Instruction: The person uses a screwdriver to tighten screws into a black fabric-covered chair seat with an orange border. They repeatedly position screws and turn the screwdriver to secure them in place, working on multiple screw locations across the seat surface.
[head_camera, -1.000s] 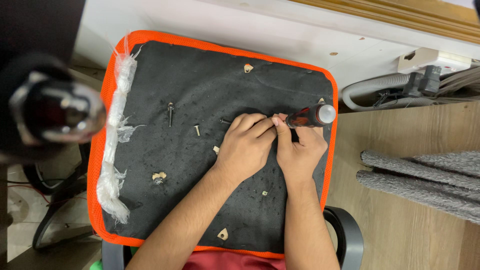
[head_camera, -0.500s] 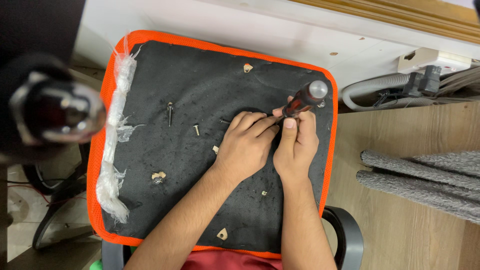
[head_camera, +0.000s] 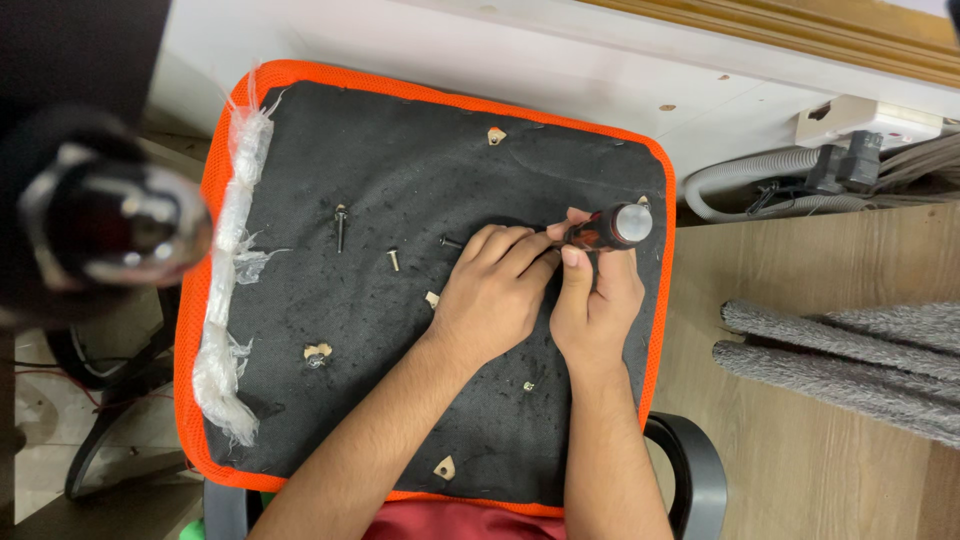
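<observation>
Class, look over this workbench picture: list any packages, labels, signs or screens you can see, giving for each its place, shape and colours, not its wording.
None of these shows.
Nearest to packaging: a strip of clear plastic wrap, crumpled along the left edge of the black, orange-rimmed seat cushion.

The right hand (head_camera: 592, 310) grips a screwdriver (head_camera: 603, 227) with a dark red handle and a silver cap, and the left hand (head_camera: 493, 290) rests just beside it on the black underside of a chair seat (head_camera: 400, 140) with an orange mesh edge. Three loose screws (head_camera: 341, 226) lie on the black surface left of the hands, and a strip of clear plastic wrap (head_camera: 232, 280) runs along the left edge.
</observation>
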